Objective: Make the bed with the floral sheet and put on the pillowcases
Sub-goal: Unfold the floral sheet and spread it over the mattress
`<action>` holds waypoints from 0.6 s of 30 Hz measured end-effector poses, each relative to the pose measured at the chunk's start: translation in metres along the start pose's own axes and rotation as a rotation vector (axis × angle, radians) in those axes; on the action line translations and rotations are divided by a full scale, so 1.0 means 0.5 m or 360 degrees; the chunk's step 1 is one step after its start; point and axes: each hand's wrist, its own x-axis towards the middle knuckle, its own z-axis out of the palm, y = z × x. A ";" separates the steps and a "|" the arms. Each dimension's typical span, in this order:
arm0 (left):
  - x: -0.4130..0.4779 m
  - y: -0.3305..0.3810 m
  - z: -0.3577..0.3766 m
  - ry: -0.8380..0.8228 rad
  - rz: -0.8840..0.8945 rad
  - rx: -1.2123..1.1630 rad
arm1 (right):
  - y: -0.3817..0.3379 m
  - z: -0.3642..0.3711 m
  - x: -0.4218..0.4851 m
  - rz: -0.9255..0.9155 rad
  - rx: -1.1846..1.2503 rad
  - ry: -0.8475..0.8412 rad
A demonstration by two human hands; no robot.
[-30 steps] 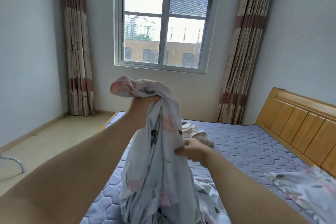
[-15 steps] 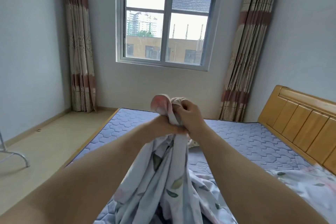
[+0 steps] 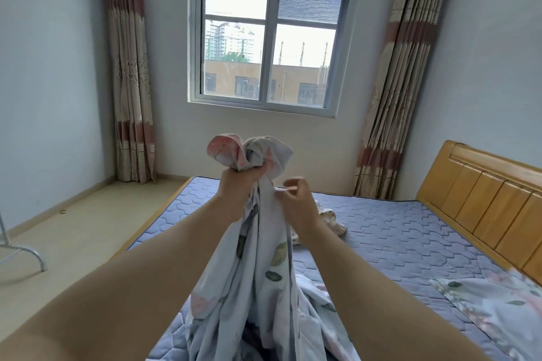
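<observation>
The floral sheet (image 3: 258,278), pale blue with pink flowers and green leaves, hangs bunched in front of me over the bare quilted mattress (image 3: 390,231). My left hand (image 3: 239,187) is clenched around its gathered top, held up at chest height. Just to the right, my right hand (image 3: 299,199) pinches an edge of the same sheet between thumb and fingers. A flat floral piece (image 3: 492,305), maybe a pillowcase, lies on the mattress at the right near the headboard. A small crumpled beige cloth (image 3: 331,220) lies mid-mattress behind my right hand.
The wooden headboard (image 3: 484,202) runs along the right. A window (image 3: 272,44) with curtains (image 3: 129,67) on both sides faces me. Bare floor (image 3: 67,237) lies left of the bed, with a metal rack leg (image 3: 26,252) at the left edge.
My left hand dropped from high up to chest height with the bunched sheet. My right hand rose to join it, then slid off to the right and now pinches an edge.
</observation>
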 end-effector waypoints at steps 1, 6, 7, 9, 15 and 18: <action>0.008 0.004 -0.002 0.0058 -0.0009 -0.0036 | 0.019 -0.002 -0.001 0.0091 -0.0148 -0.0136; 0.045 0.013 -0.021 0.0065 -0.0008 -0.0093 | 0.084 -0.015 -0.015 0.0369 -0.0731 -0.0497; 0.048 0.011 -0.025 0.0070 -0.0015 -0.0064 | 0.090 -0.022 -0.014 0.0398 -0.0737 -0.0458; 0.053 0.010 -0.034 0.0104 -0.0033 -0.0036 | 0.098 -0.042 -0.011 0.0449 -0.0677 -0.0402; 0.055 0.015 -0.044 0.0132 0.0001 0.0031 | 0.098 -0.070 -0.019 0.0641 -0.0367 -0.0459; 0.043 0.020 -0.042 0.0111 0.0058 0.0300 | 0.089 -0.077 -0.011 0.0416 -0.0167 0.0028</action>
